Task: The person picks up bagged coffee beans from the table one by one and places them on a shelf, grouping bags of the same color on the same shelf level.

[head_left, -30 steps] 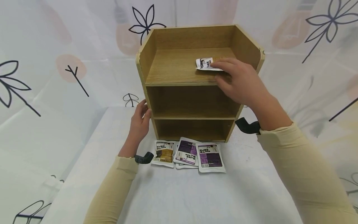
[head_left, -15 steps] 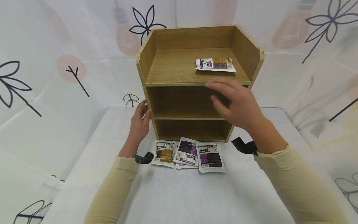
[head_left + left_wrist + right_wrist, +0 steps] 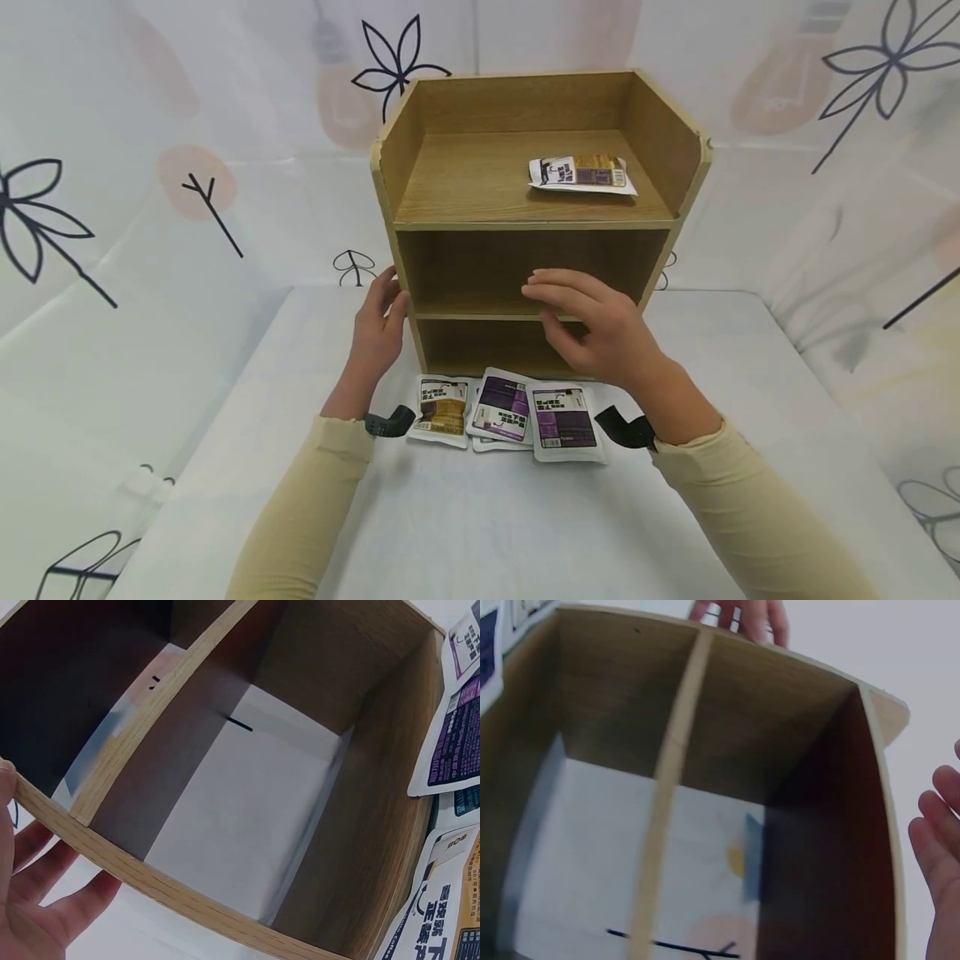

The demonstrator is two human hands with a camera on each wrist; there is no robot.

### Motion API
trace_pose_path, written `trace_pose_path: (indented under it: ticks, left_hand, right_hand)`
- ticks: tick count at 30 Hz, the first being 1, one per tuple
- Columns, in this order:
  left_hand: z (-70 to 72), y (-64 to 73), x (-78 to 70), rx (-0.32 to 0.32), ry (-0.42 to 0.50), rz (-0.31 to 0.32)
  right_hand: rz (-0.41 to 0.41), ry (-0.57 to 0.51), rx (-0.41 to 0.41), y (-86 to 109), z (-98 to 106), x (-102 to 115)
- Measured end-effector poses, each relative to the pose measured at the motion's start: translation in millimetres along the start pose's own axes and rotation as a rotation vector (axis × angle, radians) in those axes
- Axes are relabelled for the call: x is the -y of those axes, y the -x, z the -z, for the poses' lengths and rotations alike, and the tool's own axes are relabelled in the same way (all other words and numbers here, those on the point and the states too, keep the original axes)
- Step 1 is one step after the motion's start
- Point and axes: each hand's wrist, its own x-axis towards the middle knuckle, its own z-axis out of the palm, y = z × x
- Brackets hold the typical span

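Note:
A small wooden shelf unit (image 3: 536, 226) stands on the white table. My left hand (image 3: 378, 329) holds its left side panel, fingers on the outer face and thumb by the front edge. In the left wrist view, the fingers (image 3: 84, 904) show beyond the panel's edge. My right hand (image 3: 592, 321) hovers in front of the middle and lower compartments, holding nothing, fingers extended. On the top shelf lies a white pouch (image 3: 581, 173) with a brown and purple label. In front of the base lie a brown-labelled pouch (image 3: 442, 410) and purple-labelled pouches (image 3: 567, 423), some overlapping.
The white-covered table (image 3: 480, 525) extends around the unit. A patterned white backdrop (image 3: 262, 108) hangs behind and at both sides. The unit's raised side walls (image 3: 667, 142) border its top shelf. Its two lower compartments face me, divided by a board (image 3: 480, 317).
My right hand has let go of the pouch on the top shelf and moved down and left, to the front of the lower compartments. My left hand has stayed at the side panel.

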Motion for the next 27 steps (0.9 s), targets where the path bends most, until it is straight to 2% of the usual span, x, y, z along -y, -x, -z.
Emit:
trace_pose_path:
  ticks: [8,13,17,27]
  left_hand:
    - [2.2,0.2,-2.0,0.017,0.002,0.016]
    - [3.8,-1.0,-2.0,0.021,0.004,-0.012]
    - [4.2,-2.6,-0.8,0.021,-0.004,-0.029]
    - [4.0,-1.6,1.0,0.021,-0.007,-0.01]
  right_hand:
    - [-0.034,-0.028,0.089,17.8,-28.3,0.3]
    - [-0.045,-0.034,0.136,25.2,-45.8,0.6]
    - [-0.073,-0.045,0.177,30.0,-57.2,2.2]
    - [-0.172,-0.061,0.319,44.1,-84.2,13.1]
